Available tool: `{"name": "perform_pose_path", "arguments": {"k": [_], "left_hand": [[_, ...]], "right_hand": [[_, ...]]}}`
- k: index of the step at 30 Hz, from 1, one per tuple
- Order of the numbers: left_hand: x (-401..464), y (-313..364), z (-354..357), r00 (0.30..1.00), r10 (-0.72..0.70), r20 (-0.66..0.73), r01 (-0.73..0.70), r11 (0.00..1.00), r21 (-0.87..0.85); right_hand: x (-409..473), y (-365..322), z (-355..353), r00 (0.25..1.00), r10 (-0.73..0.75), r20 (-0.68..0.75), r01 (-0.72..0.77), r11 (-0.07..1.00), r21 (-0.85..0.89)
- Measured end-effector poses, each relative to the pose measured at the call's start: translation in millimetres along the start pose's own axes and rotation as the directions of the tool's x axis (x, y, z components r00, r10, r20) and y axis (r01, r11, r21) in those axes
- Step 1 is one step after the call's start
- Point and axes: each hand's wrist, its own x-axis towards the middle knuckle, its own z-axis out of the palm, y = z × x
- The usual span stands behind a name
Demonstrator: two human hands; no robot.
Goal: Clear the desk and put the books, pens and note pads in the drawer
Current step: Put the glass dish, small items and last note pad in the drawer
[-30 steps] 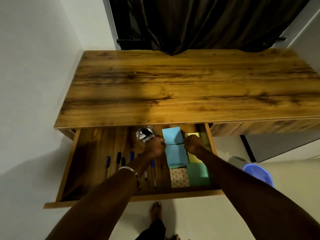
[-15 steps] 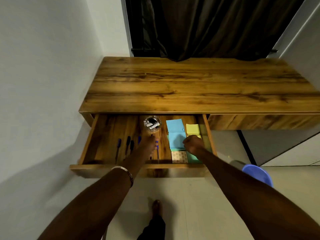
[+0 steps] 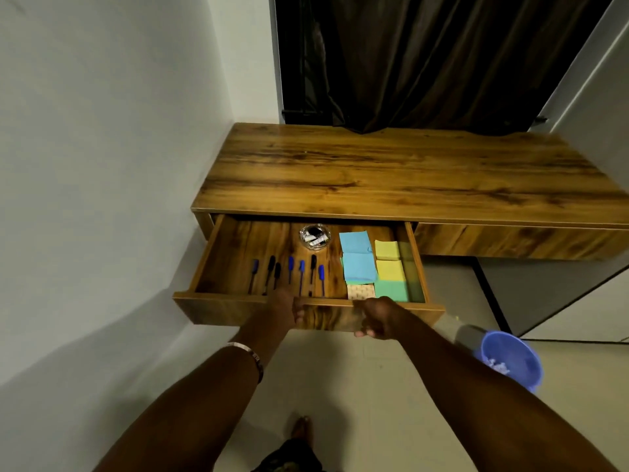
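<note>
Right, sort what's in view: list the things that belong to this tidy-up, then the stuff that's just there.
Part of the job:
drawer
pens
note pads
desk
left hand, on the drawer front
right hand, on the drawer front

Just there:
glass dish in the drawer
blue bucket on the floor
dark curtain
</note>
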Motion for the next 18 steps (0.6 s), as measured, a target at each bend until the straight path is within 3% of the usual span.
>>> {"name": "perform_pose_path", "arguments": {"k": [3,5,7,9,11,18], "left_hand": [[18,-4,5,0.98,0.132,-0.149,-0.153,0.978,-0.143],[16,4,4,0.977,0.048,-0.207,-0.097,0.968,-0.232],[17,10,5,0.988,-0.001,-0.156,-0.055,0.934,-0.353],[10,18,3,1.0,0.024,-0.018,-0.028,0.954,-0.297],[6,29,-2,0.999,-0.025,0.028,0.035,0.912,-0.409],[60,56,-1,0.997,-0.07,0.031,0.076,0.845,-0.53]], "right_hand": [[9,-2,11,0.998,0.059,-0.009,-0.056,0.979,0.195],[16,-4,14,0.998,0.056,-0.02,-0.048,0.958,0.282],[24,-7,16,0.999,0.04,-0.035,-0.025,0.938,0.347],[32,-12,17,0.997,0.025,-0.073,0.004,0.927,0.374],[41,-20,19,0.994,0.012,-0.106,0.031,0.92,0.39],[73,-64,17,0.996,-0.015,-0.088,0.051,0.906,0.42]]}}
